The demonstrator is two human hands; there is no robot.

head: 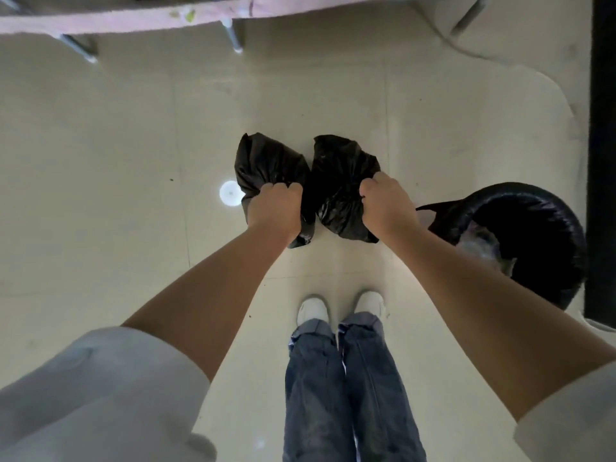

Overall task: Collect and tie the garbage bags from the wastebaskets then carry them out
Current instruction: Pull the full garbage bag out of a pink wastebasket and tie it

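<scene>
Left hand (275,206): fist closed on left bag's (263,161) gathered neck, likely sealing it for carrying.
Right hand (386,203): fingers clenched on right bag (340,181).
Wastebasket (533,235): lined, at 3 o'clock.

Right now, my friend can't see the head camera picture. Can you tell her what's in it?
A person holds two bunched black garbage bags, the left bag in the left hand and the right bag in the right hand, above a tiled floor. A black-lined wastebasket stands at right.
</scene>
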